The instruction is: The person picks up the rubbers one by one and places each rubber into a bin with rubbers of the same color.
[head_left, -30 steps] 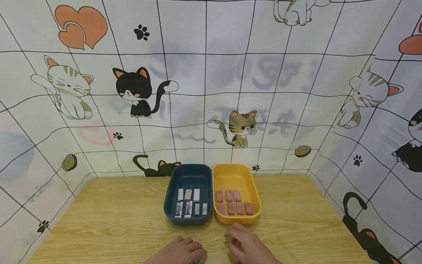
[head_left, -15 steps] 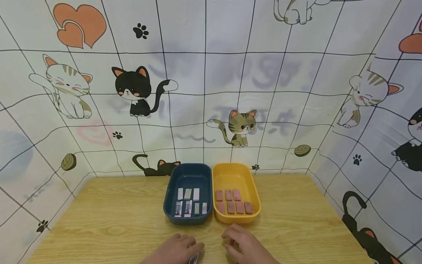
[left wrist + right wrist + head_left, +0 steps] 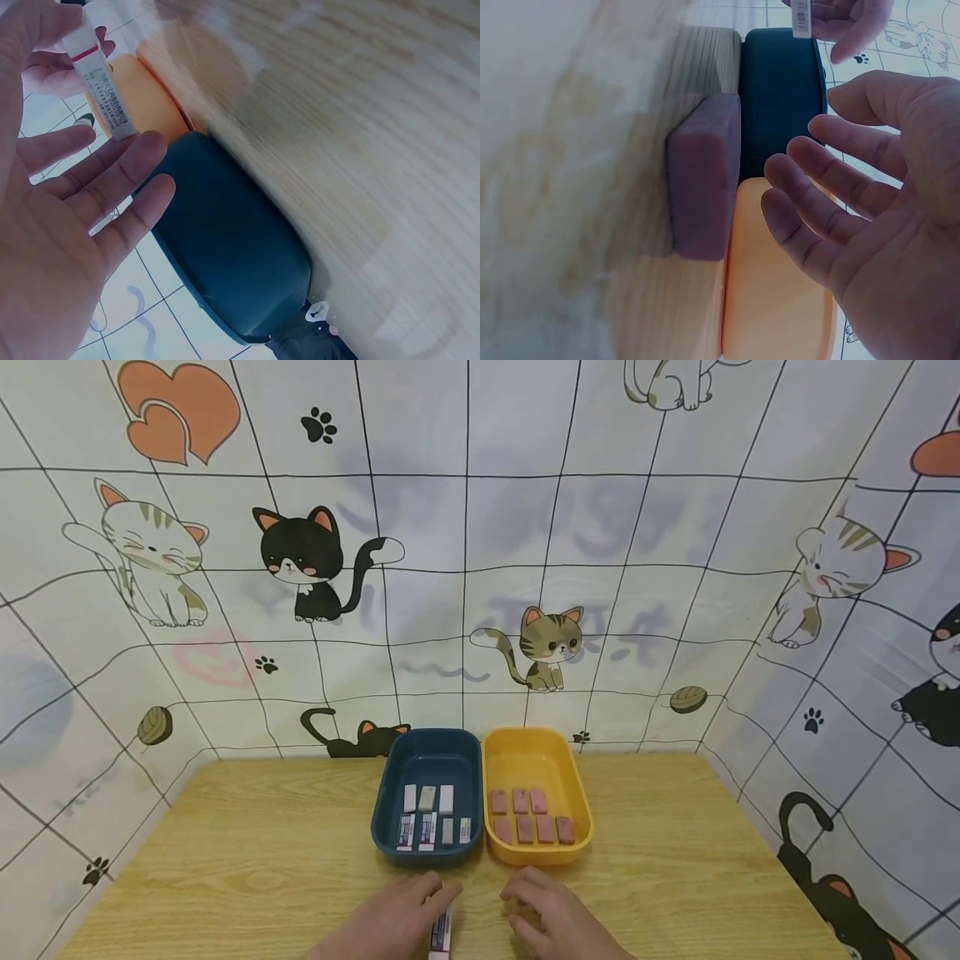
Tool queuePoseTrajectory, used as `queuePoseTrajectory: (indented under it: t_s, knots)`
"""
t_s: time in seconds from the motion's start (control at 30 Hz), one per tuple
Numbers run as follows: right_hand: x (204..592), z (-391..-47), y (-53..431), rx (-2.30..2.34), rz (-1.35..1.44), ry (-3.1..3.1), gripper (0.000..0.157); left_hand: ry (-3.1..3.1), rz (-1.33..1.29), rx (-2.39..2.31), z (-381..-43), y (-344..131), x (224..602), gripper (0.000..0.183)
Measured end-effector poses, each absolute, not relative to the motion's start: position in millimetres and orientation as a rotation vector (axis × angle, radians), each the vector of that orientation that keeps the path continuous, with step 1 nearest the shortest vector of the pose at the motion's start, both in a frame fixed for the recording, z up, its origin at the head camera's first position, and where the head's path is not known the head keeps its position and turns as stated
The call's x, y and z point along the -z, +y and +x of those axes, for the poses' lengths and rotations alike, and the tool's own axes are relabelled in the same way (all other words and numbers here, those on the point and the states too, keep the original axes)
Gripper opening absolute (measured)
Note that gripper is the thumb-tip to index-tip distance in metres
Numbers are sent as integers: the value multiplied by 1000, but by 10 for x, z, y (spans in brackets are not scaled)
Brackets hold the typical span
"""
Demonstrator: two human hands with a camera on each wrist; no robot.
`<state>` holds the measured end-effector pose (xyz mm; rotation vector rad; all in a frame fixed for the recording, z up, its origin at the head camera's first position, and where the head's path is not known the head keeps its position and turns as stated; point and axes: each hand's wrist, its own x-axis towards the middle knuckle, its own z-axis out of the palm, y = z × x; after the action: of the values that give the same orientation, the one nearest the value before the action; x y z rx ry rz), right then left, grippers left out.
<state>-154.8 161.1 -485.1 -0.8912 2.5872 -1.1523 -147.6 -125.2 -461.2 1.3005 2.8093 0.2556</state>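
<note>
My left hand [image 3: 397,914] pinches a white eraser in a printed sleeve [image 3: 441,933], low in the head view. In the left wrist view the sleeve's barcode side [image 3: 109,101] shows, held at its far end by the thumb, with the other fingers spread. Relaxed and holding nothing, my right hand [image 3: 558,914] hovers just in front of the yellow tray [image 3: 528,760]. A pink eraser [image 3: 701,180] lies on the table near it in the right wrist view; the hand hides it in the head view.
Left of the yellow tray stands a dark blue tray [image 3: 435,756] with several white erasers [image 3: 427,831], some sleeved. Several pink erasers [image 3: 545,828] lie in rows in the yellow one. A cat-print cloth [image 3: 420,527] rises behind the wooden table [image 3: 270,843].
My left hand has shifted a little left and forward, and more of the sleeved eraser shows. The right hand has drifted slightly left. The tray contents look the same.
</note>
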Motion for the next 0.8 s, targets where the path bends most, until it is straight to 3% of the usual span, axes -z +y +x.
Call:
queuePoseTrajectory:
  t_s: [0.4,0.8]
  knots:
    - [4795,-1490,1560,1123,-976,2692,23,3013,1161,-270,-1453,-1221,4442,70]
    - [4780,-1453,1486,1152,-1102,2797,23,3248,1297,-274,-1623,-1236,4401,63]
